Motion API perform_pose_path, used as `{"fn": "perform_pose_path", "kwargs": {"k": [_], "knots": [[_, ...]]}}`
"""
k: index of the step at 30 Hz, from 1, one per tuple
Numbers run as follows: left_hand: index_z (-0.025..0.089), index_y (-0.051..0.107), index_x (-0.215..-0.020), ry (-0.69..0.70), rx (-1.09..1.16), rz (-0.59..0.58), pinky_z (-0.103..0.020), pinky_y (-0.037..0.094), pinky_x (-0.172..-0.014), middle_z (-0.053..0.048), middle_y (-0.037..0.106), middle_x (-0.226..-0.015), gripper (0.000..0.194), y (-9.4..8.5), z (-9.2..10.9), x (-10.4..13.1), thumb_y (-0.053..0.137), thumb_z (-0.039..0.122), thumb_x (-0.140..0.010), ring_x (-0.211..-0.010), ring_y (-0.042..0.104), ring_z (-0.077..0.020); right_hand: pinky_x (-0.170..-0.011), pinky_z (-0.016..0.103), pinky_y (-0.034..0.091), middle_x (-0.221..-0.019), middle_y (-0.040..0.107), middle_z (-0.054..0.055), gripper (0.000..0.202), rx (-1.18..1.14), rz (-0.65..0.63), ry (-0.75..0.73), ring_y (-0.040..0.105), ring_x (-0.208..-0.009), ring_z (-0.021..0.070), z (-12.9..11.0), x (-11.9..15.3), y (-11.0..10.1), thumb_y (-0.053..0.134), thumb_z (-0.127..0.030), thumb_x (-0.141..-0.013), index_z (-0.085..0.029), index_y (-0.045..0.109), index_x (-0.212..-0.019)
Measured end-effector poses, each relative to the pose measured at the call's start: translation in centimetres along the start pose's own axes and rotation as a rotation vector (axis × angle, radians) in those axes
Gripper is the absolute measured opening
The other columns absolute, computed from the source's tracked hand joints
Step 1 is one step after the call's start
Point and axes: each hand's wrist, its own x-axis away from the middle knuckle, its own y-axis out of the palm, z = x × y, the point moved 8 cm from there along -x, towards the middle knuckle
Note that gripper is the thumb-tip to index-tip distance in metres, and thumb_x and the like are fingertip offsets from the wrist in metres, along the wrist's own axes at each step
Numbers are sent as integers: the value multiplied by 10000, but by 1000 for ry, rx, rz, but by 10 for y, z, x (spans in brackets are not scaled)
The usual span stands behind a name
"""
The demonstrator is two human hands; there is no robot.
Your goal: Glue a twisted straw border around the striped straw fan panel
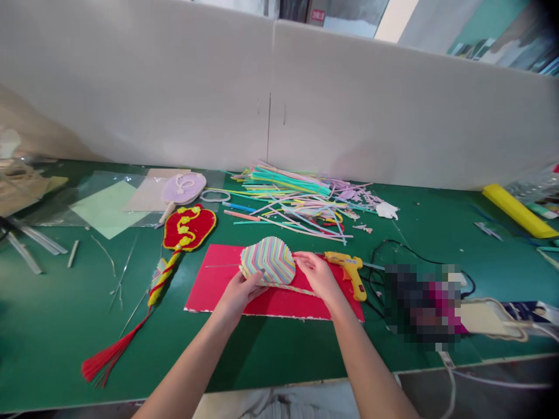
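- My left hand (242, 289) pinches the striped disc (268, 260)
- Right hand (315, 271) half-curled at its edge; hold, I can't tell
- Glue gun (350, 270) just beside, strips (288, 181) heaped beyond

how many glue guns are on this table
1: the yellow glue gun lies at the right edge of the red rectangular board, beside the right hand; the blurred patch could hide another.
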Motion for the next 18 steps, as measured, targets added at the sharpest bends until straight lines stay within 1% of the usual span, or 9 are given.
{"fn": "perform_pose_path", "kwargs": {"k": [2,5,8,10,12,15,16,17,18], "knots": [[126,631,-1022,-12,14,7,-356,590,-824,-95,733,-940,218,4,-2,-2,657,127,-806,-799,713,-192,-876,374,533,-1042,711,72,209,-19,-17,0,673,-974,198,-2,2,0,534,-307,-846,-218,658,-988],[130,623,-1049,-31,55,18,-324,606,-778,-89,730,-962,247,10,-5,-5,650,104,-805,-799,712,-182,-890,368,530,-1066,705,70,221,-39,-41,-9,666,-1000,199,-8,6,-2,535,-320,-847,-222,656,-1003],[125,629,-1034,-48,104,41,-272,609,-742,-79,731,-939,249,13,-5,-6,650,68,-793,-767,709,-161,-908,358,516,-1098,693,71,245,-33,-24,-19,648,-1035,202,-15,14,-19,534,-355,-851,-225,653,-1021],[107,637,-987,-73,127,53,-246,613,-693,-77,732,-881,191,16,-7,-6,630,52,-804,-710,706,-150,-899,358,510,-1096,691,87,276,-1,52,-17,646,-1027,210,-17,21,-43,526,-390,-854,-214,647,-1028],[100,637,-949,-101,153,65,-234,614,-660,-71,729,-836,143,18,-8,-5,601,43,-823,-676,702,-142,-840,347,520,-1018,710,96,315,116,221,-10,668,-942,216,-16,30,-80,524,-437,-842,-204,651,-1012],[106,625,-950,-122,190,85,-233,617,-657,-61,725,-827,137,21,-10,1,571,38,-844,-671,702,-136,-700,338,516,-867,713,112,367,396,521,27,664,-788,233,-8,47,-137,516,-504,-802,-183,664,-898],[109,621,-958,-126,206,91,-240,619,-658,-60,725,-833,142,22,-10,3,565,39,-848,-673,704,-138,-700,346,506,-840,707,118,387,479,576,64,656,-774,239,-2,51,-150,503,-520,-793,-174,658,-872],[112,618,-961,-131,226,94,-250,622,-656,-59,726,-839,143,23,-10,5,560,39,-852,-678,706,-144,-705,354,498,-798,702,114,401,539,576,129,651,-753,243,7,52,-158,493,-537,-779,-172,649,-834],[112,616,-956,-136,248,93,-263,625,-654,-59,726,-840,139,25,-10,7,553,39,-856,-682,709,-152,-697,352,495,-767,699,106,408,557,526,200,651,-732,242,19,51,-161,491,-552,-765,-175,641,-803]]}}
